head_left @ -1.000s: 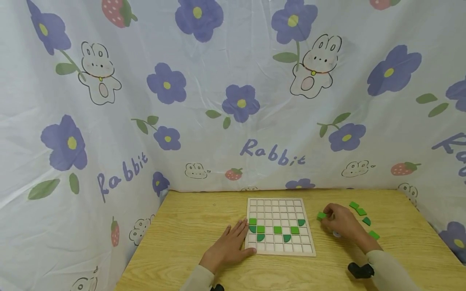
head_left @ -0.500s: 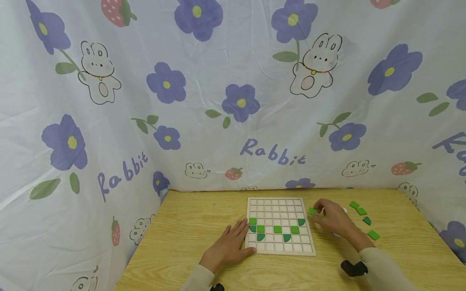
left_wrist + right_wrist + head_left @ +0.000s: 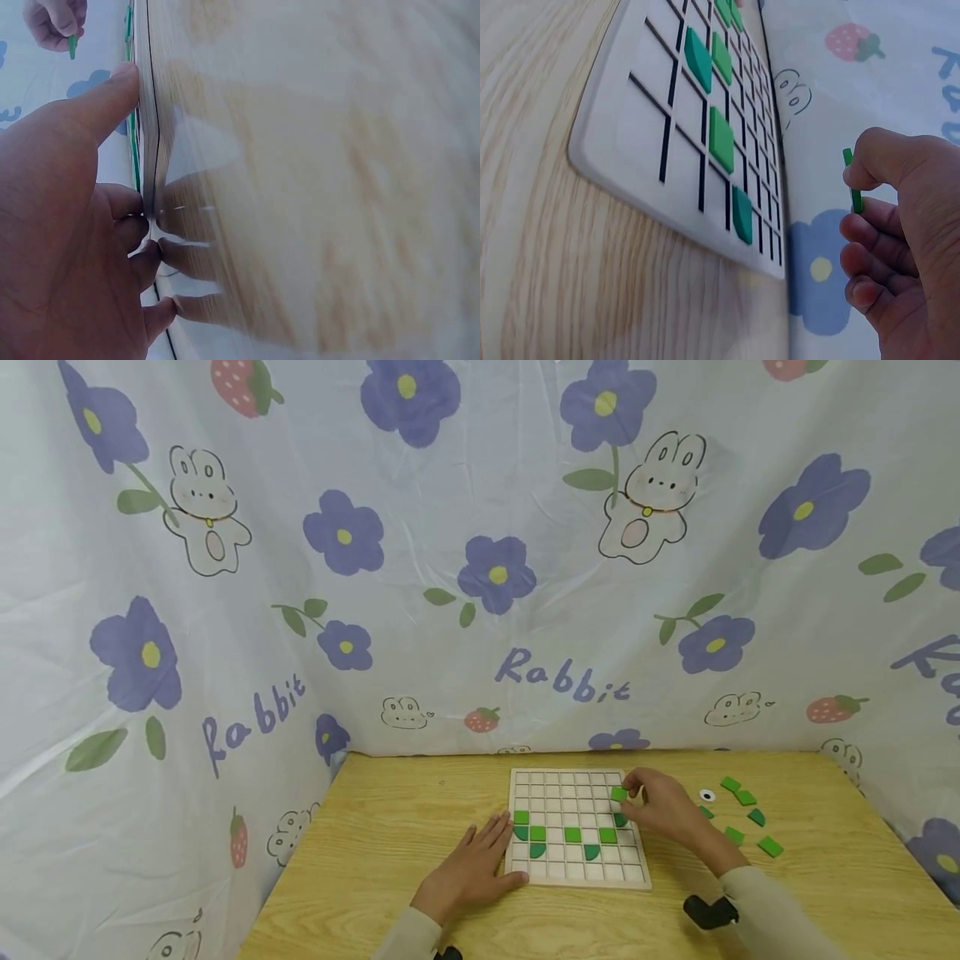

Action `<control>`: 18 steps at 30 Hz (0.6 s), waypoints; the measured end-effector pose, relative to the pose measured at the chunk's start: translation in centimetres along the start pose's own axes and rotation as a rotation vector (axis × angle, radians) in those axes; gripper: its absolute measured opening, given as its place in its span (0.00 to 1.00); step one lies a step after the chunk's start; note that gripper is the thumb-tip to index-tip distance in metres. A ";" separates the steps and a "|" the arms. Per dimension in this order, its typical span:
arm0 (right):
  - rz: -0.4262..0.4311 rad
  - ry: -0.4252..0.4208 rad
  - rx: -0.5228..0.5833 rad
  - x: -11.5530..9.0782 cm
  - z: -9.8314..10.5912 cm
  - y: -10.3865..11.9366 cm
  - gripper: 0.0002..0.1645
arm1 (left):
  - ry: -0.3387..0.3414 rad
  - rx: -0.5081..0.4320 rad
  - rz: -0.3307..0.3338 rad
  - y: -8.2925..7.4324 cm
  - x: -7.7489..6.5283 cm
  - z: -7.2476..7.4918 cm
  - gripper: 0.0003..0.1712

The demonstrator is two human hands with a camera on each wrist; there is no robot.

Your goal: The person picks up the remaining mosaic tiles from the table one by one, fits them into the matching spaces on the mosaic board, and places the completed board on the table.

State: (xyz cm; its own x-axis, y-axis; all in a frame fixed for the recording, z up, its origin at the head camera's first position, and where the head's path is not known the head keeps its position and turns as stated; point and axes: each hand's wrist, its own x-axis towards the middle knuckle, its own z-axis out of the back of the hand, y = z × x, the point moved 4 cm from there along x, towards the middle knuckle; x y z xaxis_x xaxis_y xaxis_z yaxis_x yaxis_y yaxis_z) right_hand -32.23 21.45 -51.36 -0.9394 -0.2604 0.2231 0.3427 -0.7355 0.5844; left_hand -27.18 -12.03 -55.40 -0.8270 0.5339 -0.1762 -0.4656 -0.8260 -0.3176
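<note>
A pale wooden grid board (image 3: 555,874) lies on the table, several light green squares and dark green quarter-round tiles set in its cells. My right hand (image 3: 662,808) pinches a light green square tile (image 3: 618,794) between thumb and finger, over the board's right side. In the right wrist view that tile (image 3: 853,180) shows edge-on, raised off the board. My left hand (image 3: 471,867) rests flat at the board's left edge, fingers straight and touching the rim. The left wrist view shows this hand (image 3: 75,217) against the board's side.
Right of the board lie loose light green squares (image 3: 770,846), dark green quarter-round tiles (image 3: 757,817) and a white disc with a black dot (image 3: 707,795). A printed curtain (image 3: 420,610) hangs behind the wooden table (image 3: 375,827).
My right hand has moved left from the loose tiles to above the board, carrying the green square tile. The white disc has come into view behind it. My left hand has stayed put.
</note>
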 end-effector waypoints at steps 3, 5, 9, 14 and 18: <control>0.020 0.004 -0.002 0.3 -0.2 0.7 0.13 | -0.003 0.002 0.002 0.0 0.0 0.0 0.54; 0.036 0.009 0.000 0.5 -0.3 1.3 0.12 | -0.005 0.006 0.002 0.0 0.0 0.0 0.54; 0.065 0.015 0.000 0.9 -0.8 2.2 0.10 | -0.008 0.012 -0.003 -0.1 0.0 0.1 0.54; 0.086 0.025 0.024 1.4 -1.6 3.3 0.11 | -0.004 0.009 -0.006 -0.1 0.0 0.0 0.54; 0.099 0.047 0.039 1.7 -2.4 3.9 0.11 | -0.002 0.008 -0.007 -0.2 -0.1 0.1 0.53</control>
State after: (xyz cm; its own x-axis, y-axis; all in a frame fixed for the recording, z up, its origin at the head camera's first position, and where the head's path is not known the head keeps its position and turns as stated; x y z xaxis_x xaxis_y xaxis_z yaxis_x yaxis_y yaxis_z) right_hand -32.51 16.58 -50.58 -0.8999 -0.3604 0.2454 0.4335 -0.6798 0.5915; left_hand -27.10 -11.95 -55.21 -0.8243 0.5394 -0.1720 -0.4739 -0.8236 -0.3116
